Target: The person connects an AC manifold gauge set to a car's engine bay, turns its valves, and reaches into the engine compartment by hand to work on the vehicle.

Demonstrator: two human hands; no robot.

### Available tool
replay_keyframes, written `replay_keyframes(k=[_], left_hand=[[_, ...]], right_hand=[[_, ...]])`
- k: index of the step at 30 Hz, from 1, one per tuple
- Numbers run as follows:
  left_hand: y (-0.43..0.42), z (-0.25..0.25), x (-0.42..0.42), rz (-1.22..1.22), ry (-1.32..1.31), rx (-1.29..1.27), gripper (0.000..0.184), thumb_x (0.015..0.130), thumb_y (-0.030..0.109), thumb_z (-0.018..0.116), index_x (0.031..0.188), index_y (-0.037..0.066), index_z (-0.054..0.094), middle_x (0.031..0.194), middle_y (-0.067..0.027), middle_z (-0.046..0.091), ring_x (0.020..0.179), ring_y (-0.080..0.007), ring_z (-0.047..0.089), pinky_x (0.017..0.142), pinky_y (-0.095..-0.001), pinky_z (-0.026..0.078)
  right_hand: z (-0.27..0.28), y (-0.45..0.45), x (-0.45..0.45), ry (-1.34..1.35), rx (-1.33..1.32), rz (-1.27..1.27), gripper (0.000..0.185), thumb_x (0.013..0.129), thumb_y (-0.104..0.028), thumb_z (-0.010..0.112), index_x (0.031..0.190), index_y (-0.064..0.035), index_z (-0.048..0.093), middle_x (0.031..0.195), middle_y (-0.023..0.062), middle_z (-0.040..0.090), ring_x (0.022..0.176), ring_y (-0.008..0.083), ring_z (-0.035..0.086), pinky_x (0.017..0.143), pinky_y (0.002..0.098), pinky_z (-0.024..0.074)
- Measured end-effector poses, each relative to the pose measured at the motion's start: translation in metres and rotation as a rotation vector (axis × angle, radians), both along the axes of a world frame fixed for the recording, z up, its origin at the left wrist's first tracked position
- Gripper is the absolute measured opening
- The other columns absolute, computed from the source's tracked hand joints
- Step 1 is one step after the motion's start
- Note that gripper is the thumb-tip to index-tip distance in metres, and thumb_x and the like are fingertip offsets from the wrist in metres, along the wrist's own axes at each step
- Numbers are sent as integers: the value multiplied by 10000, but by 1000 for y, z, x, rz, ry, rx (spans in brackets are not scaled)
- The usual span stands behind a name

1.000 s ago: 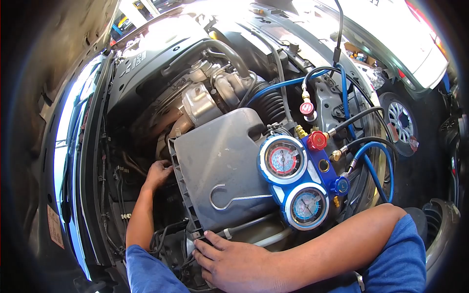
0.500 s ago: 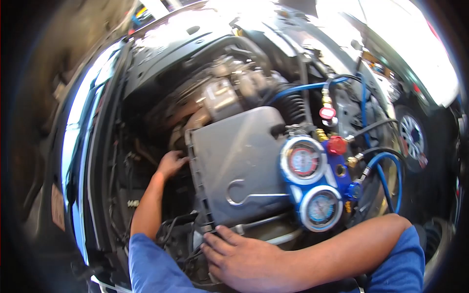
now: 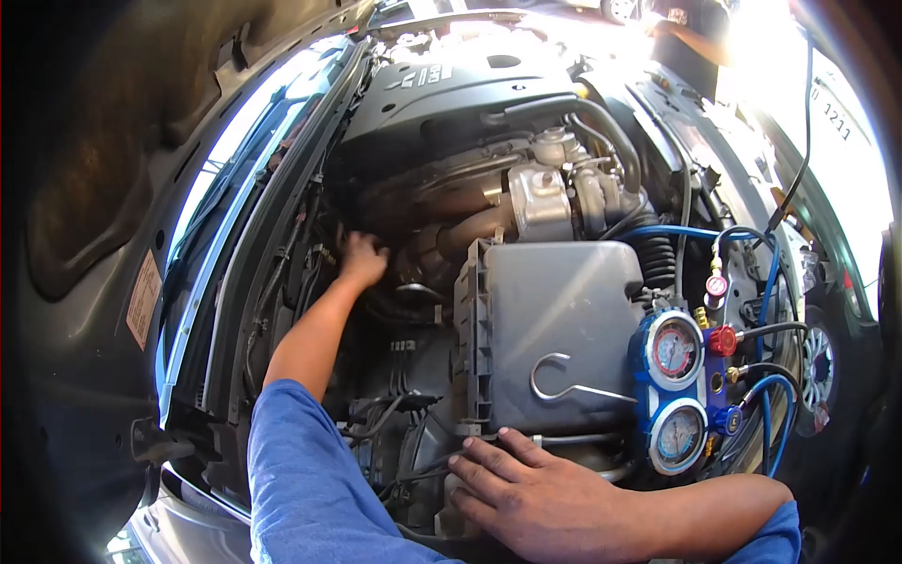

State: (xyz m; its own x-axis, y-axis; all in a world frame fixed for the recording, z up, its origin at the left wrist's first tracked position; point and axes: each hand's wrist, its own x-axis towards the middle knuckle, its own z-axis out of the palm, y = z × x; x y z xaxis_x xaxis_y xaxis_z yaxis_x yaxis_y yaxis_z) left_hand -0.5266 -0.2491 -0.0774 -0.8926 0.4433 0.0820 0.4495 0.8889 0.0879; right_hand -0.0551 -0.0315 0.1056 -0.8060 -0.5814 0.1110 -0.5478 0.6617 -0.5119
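Note:
My left hand (image 3: 362,260) reaches deep into the engine bay, between the firewall side and the brown exhaust heat shield (image 3: 442,199). Its fingers look apart, though slightly blurred, and nothing shows in them. Near the front, my right hand (image 3: 540,493) lies flat with spread fingers, its fingertips at the lower edge of the black air filter box (image 3: 564,320). On that box rests a metal hook (image 3: 592,389), joined to a blue manifold gauge set (image 3: 669,395) with two round dials. The gauge set leans at the box's right side.
Blue and black hoses (image 3: 772,414) run from the gauges. A black engine cover (image 3: 460,89) lies at the far side, with a silver turbo part (image 3: 540,202) in front. The raised hood (image 3: 85,188) hangs at left. A person (image 3: 691,42) stands beyond the fender.
My left hand has moved farther back, off the filter box's side toward the firewall. My right hand stays at the box's lower edge. The view has shifted, showing more of the engine cover.

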Motion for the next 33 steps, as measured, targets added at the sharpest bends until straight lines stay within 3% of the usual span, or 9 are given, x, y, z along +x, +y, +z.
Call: replay_keyframes(k=[2,4,7,10,13,20,26,29,33], left_hand=[[-14,9,-21,213,4,155,620,898,307,701,1403,-20,549,1583,-323,327,1476,-492,327,1237,-476,299],[-34,-16,-60,313,51,139,714,876,336,722,1453,-28,512,1622,-318,297,1497,-504,290,1236,-475,304],[-20,8,-59,319,-75,81,788,877,425,732,1448,-72,513,1585,-353,347,1501,-479,309,1226,-465,309],[-12,19,-80,404,-319,191,820,865,467,742,1440,-75,524,1498,-372,460,1462,-440,405,1215,-442,335],[-13,-15,-105,371,-279,207,767,871,465,724,1406,-63,569,1475,-334,512,1413,-422,478,1180,-439,381],[-30,-19,-90,339,-283,558,797,875,378,713,1480,-81,471,1566,-306,426,1490,-402,379,1224,-412,314],[-30,-46,-109,316,-25,534,776,874,344,737,1500,-31,474,1585,-266,429,1499,-409,365,1213,-425,323],[-29,-34,-99,297,-157,595,835,853,268,696,1542,-70,369,1630,-301,320,1537,-418,269,1261,-411,247],[-25,-14,-80,311,-230,532,819,855,227,681,1553,-53,356,1629,-303,316,1535,-420,271,1259,-416,250]], right_hand=[[4,0,-2,-3,2,6,421,969,-239,532,1275,24,651,1450,226,563,1422,381,466,1219,537,314],[5,1,-5,13,20,17,421,968,-254,548,1274,15,654,1444,221,568,1413,381,476,1216,533,323],[9,1,-12,-62,6,33,428,957,-281,587,1278,-7,658,1437,211,575,1403,379,486,1220,525,320],[6,2,-20,-122,-42,32,429,950,-280,610,1292,-25,658,1444,205,572,1414,374,474,1232,523,307],[-18,1,-24,145,-207,-51,340,868,-225,723,1143,-28,693,1085,116,705,1137,323,653,1067,476,505],[5,-1,-20,222,-147,-152,369,893,-193,687,1223,-29,669,1125,140,675,1124,340,659,974,441,547],[22,-5,2,268,-132,-286,376,868,-171,699,1222,-46,674,1118,118,677,1117,322,663,954,439,556],[22,-16,0,232,-74,-272,339,866,-162,676,1181,-37,679,1099,127,676,1084,315,671,958,429,548],[33,-30,-19,139,122,-191,267,886,-156,631,1108,-19,682,1070,135,681,1047,311,679,948,417,535]])
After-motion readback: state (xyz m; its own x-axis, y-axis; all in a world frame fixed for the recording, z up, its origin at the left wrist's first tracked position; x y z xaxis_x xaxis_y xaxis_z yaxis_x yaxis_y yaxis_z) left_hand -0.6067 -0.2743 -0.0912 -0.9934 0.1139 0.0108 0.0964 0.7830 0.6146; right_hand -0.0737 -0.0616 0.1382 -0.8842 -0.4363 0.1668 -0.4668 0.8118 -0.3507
